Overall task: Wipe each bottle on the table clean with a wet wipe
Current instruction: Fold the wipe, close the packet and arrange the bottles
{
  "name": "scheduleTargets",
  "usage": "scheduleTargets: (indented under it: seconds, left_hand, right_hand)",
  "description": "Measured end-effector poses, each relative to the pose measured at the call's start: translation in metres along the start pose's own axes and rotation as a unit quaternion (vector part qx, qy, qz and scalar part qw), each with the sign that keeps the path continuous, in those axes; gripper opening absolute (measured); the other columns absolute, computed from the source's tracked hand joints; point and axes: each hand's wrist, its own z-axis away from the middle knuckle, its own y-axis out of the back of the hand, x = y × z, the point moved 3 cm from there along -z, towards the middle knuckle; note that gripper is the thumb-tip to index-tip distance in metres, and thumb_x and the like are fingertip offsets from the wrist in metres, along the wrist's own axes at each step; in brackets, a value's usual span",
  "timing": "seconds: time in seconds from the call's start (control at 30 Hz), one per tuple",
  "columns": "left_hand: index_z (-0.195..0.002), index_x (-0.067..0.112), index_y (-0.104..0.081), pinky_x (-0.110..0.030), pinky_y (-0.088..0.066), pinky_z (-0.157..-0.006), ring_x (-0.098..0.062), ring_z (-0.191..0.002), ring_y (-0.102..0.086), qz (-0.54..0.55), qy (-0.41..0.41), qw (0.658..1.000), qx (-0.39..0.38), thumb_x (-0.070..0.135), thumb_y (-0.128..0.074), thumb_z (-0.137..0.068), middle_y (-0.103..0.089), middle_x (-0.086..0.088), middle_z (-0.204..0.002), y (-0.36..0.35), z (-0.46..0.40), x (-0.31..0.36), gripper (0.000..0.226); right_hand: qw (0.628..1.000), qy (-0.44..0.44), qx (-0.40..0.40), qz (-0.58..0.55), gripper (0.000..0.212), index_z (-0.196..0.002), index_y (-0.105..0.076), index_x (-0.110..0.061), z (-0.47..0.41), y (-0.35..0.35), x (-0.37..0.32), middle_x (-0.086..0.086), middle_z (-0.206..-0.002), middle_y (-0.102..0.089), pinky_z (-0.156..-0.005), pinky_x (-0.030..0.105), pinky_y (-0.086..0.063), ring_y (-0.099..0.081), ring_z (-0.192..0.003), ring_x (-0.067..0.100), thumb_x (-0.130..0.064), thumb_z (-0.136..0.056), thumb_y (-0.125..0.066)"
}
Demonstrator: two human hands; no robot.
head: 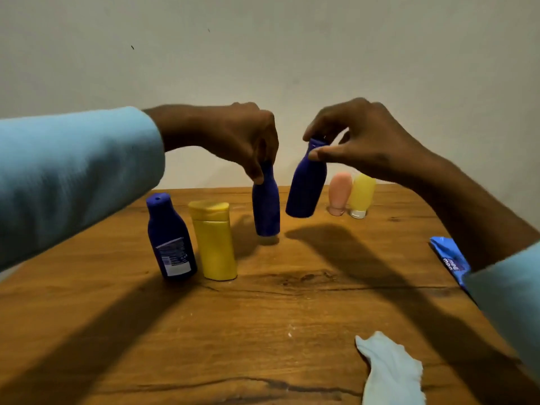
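Each hand pinches a blue bottle's neck, left hand [248, 138] on the standing bottle [266, 206], right hand [359, 138] on the lifted bottle [306, 185], apparently setting them aside, wipe [391, 372] lying below the right wrist.

Both arms in pale blue sleeves, reaching forward over the table. Left hand [242, 138] bent down at the wrist, fingers and thumb pinching the neck of a blue bottle [266, 206]. Right hand [359, 135] arched, fingertips curled round the top of a second blue bottle [306, 185], lifted and tilted.
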Motion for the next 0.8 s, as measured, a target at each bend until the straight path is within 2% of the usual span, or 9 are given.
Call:
scheduleTargets:
  seconds: [0.07,0.17,0.2,0.27,0.43,0.63,0.8]
  left_hand:
    - [-0.110,0.020,-0.079,-0.039,-0.062,-0.082,-0.005,-0.086,-0.071,-0.031,0.016,0.999,0.011,0.032,-0.090,-0.083,-0.080,0.006,-0.100,0.001,-0.020,-0.012,0.032]
    - [-0.112,0.018,-0.079,-0.037,-0.047,-0.077,-0.007,-0.082,-0.062,-0.059,0.041,0.997,0.024,0.032,-0.088,-0.086,-0.077,0.004,-0.100,-0.001,-0.047,-0.024,0.031]
    - [-0.112,0.018,-0.079,-0.038,-0.043,-0.079,-0.010,-0.085,-0.060,-0.062,0.047,0.997,0.027,0.032,-0.087,-0.086,-0.074,0.006,-0.097,-0.003,-0.055,-0.027,0.030]
    - [-0.112,0.018,-0.079,-0.038,-0.039,-0.083,-0.014,-0.092,-0.059,-0.057,0.051,0.997,0.030,0.031,-0.087,-0.087,-0.070,0.008,-0.095,-0.008,-0.069,-0.031,0.029]
    - [-0.114,0.018,-0.078,-0.042,-0.035,-0.090,-0.018,-0.100,-0.058,-0.044,0.060,0.997,0.029,0.031,-0.086,-0.088,-0.066,0.009,-0.096,-0.020,-0.090,-0.039,0.030]
    - [-0.115,0.017,-0.078,-0.041,-0.036,-0.088,-0.018,-0.098,-0.058,-0.025,0.067,0.997,0.030,0.030,-0.086,-0.088,-0.068,0.007,-0.098,-0.028,-0.100,-0.047,0.031]
    - [-0.119,0.014,-0.076,-0.041,-0.039,-0.085,-0.018,-0.098,-0.059,-0.016,0.067,0.997,0.023,0.030,-0.084,-0.090,-0.069,0.004,-0.101,-0.033,-0.104,-0.049,0.034]
  right_hand:
    - [0.999,-0.014,0.024,0.027,0.026,-0.113,-0.078,-0.014,-0.023,-0.006,0.008,-0.004,-0.105,-0.076,-0.071,0.008,-0.047,-0.070,-0.095,0.007,-0.020,-0.088,-0.082]
    - [0.997,-0.043,0.018,0.055,0.025,-0.109,-0.080,-0.009,-0.049,-0.019,0.027,0.004,-0.105,-0.079,-0.081,0.028,-0.061,-0.072,-0.095,0.016,-0.018,-0.086,-0.084]
    - [0.997,-0.049,0.007,0.067,0.025,-0.108,-0.080,-0.007,-0.054,-0.024,0.034,0.005,-0.104,-0.079,-0.084,0.035,-0.062,-0.073,-0.095,0.018,-0.017,-0.086,-0.084]
    - [0.994,-0.057,-0.017,0.089,0.025,-0.109,-0.079,-0.006,-0.060,-0.034,0.046,0.008,-0.107,-0.078,-0.086,0.040,-0.062,-0.072,-0.097,0.022,-0.016,-0.086,-0.084]
    - [0.991,-0.072,-0.038,0.110,0.027,-0.112,-0.078,-0.004,-0.064,-0.052,0.067,0.010,-0.111,-0.077,-0.085,0.037,-0.060,-0.071,-0.099,0.025,-0.013,-0.088,-0.084]
    - [0.991,-0.083,-0.045,0.095,0.027,-0.114,-0.078,-0.004,-0.059,-0.060,0.080,0.011,-0.111,-0.077,-0.088,0.040,-0.061,-0.072,-0.101,0.025,-0.014,-0.089,-0.083]
    - [0.990,-0.097,-0.052,0.090,0.029,-0.118,-0.075,-0.004,-0.059,-0.061,0.085,0.012,-0.116,-0.076,-0.088,0.035,-0.059,-0.070,-0.105,0.025,-0.014,-0.091,-0.080]
